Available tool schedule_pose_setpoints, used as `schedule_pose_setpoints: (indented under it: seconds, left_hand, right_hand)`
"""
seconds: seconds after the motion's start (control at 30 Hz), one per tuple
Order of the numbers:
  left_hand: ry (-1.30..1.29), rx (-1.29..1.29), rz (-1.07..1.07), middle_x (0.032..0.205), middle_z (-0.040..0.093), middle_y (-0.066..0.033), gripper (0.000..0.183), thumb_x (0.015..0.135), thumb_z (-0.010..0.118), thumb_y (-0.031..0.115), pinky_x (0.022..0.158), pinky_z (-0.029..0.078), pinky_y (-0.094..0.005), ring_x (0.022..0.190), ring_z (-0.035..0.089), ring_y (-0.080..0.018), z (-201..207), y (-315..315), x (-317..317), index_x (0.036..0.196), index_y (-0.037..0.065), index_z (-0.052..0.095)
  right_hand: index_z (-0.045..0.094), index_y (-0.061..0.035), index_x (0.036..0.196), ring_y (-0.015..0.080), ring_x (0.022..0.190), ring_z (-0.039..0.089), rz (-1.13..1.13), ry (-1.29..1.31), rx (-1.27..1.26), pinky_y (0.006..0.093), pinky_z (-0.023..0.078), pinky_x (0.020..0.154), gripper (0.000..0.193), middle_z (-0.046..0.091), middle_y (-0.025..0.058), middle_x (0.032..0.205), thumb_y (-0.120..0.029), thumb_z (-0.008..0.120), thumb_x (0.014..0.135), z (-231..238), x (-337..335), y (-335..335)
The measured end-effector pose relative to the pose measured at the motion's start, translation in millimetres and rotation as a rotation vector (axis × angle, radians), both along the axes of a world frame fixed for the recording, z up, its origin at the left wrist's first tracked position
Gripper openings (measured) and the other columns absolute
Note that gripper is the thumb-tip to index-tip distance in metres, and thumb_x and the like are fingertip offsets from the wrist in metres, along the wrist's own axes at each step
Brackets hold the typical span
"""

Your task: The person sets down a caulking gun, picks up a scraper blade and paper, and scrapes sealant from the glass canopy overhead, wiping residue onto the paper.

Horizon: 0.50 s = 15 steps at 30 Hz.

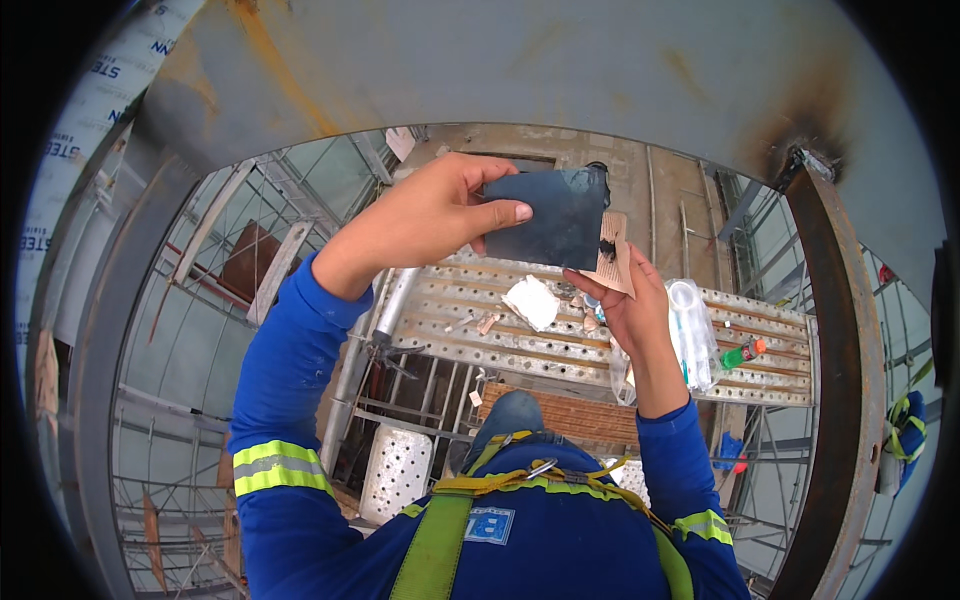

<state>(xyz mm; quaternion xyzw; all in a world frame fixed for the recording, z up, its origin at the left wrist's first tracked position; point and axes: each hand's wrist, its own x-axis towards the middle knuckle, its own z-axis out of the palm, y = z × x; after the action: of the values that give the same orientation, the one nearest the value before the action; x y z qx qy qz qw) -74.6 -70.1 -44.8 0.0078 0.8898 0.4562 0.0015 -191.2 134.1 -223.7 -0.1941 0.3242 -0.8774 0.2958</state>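
I see the left hand (440, 212) pinching the dark sheet (548, 225), likely to steady it; the right hand (637, 308) pinches brown paper (612, 268).

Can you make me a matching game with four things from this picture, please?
Things:
1. dark flat piece
2. paper piece
3. bottle
4. left sleeve

Clues:
A. green, with an orange cap
B. blue, with a yellow-and-grey band
C. gripped at its left edge by the left hand
D. tan, with a black smear

Right pairs: 1-C, 2-D, 3-A, 4-B.
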Motion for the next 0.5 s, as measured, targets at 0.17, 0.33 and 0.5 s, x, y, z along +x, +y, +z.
schedule_pose_setpoints:
  seconds: [0.17,0.33,0.5]
  left_hand:
    - [-0.239,0.283,-0.101,0.089,0.067,-0.0004,0.034,0.095,0.067,0.023,0.059,0.052,-0.0201,0.068,0.059,-0.0041,-65.0,-10.0,-32.8,0.117,-0.002,0.062]
    - [-0.348,0.374,-0.131,0.087,0.066,0.0005,0.032,0.094,0.068,0.022,0.056,0.051,-0.0188,0.067,0.059,-0.0034,-82.2,-12.6,-37.3,0.115,-0.002,0.062]
    - [-0.423,0.329,-0.182,0.087,0.066,0.0007,0.032,0.094,0.067,0.022,0.057,0.05,-0.0192,0.068,0.058,-0.0031,-103.8,-16.9,-39.2,0.115,-0.001,0.062]
  right_hand:
    - [0.047,-0.0002,0.134,0.0298,0.11,0.065,-0.002,-0.131,0.008,0.0461,0.059,0.089,0.037,0.06,0.0179,0.127,-0.021,0.034,0.106,7.5,17.9,-0.4]
    - [0.042,0.0009,0.139,0.0341,0.12,0.06,0.239,-0.279,-0.201,0.0514,0.053,0.098,0.042,0.055,0.0213,0.136,-0.018,0.03,0.104,2.2,20.8,13.9]
    - [0.041,0.0018,0.139,0.0335,0.121,0.059,0.305,-0.346,-0.183,0.0497,0.051,0.102,0.041,0.055,0.0222,0.135,-0.015,0.033,0.102,-20.9,21.1,25.9]
